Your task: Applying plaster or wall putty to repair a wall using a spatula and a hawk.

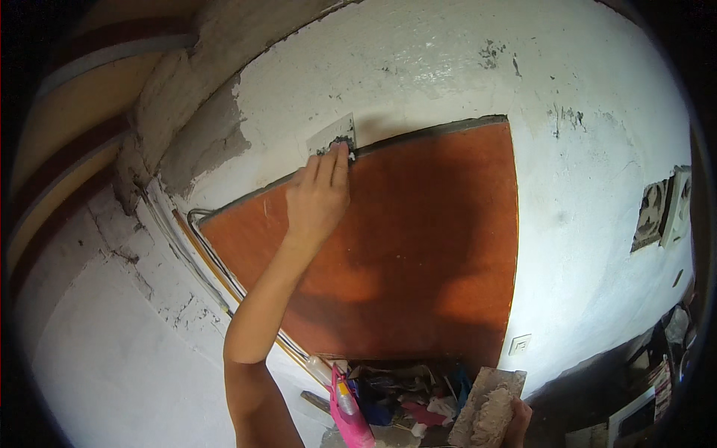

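My left hand [320,198] is raised to the wall, its fingers closed on a flat scraper [332,131]. The scraper's thin pale blade lies against the white wall, just above the top edge of an orange-brown panel [418,231]. Dark smears show by my fingertips; the scraper's handle is hidden. A grey filled strip [441,128] runs along that top edge. Low on the right, my right hand [518,424] grips the side of a small board [467,403]. A lump of beige putty [493,414] sits on the board. Only part of this hand is visible.
Cables and a pipe [202,257] run down the wall left of the panel. Below it are a pink bag [349,422] and mixed clutter [403,396]. A wall switch [520,344] sits at lower right. Frames and other items [635,411] lean at far right.
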`<state>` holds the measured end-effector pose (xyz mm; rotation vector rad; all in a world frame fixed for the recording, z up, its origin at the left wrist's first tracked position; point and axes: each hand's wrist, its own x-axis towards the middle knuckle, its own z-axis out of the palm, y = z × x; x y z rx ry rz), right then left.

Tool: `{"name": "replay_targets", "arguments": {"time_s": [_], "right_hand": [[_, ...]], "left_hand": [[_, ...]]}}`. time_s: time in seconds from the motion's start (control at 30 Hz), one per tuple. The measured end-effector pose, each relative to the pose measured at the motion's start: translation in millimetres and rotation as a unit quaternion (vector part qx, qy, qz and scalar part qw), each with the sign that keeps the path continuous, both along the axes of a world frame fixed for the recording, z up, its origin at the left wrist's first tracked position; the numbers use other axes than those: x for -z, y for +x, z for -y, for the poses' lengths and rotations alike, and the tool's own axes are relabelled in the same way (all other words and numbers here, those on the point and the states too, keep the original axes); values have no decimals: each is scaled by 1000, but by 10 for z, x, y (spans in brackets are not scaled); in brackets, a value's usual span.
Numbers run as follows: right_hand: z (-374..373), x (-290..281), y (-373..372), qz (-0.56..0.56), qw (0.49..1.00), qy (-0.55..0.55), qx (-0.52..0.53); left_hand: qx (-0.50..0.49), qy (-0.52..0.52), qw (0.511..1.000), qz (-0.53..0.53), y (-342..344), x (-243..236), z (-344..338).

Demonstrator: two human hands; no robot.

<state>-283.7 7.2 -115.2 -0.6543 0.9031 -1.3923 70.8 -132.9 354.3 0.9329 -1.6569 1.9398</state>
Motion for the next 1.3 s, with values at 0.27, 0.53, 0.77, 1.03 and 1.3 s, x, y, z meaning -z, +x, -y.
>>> {"name": "replay_targets", "arguments": {"time_s": [0.27,0.53,0.77,1.03,1.3], "right_hand": [[-44,20,-118,-6,1000,5,15],[-114,-262,-1,18,998,39,34],[-163,-559,31,-17,991,76,112],[-173,-904,-37,137,986,92,12],[-177,-847,-30,68,990,123,-26]], "left_hand": [[-29,-22,998,-56,-59,-78,35],[23,-68,992,-104,-53,-202,-24],[172,114,970,-125,-197,492,-372],[233,557,392,-694,-1043,2818,-1053],[266,503,188,-800,-938,3610,-1289]]}}
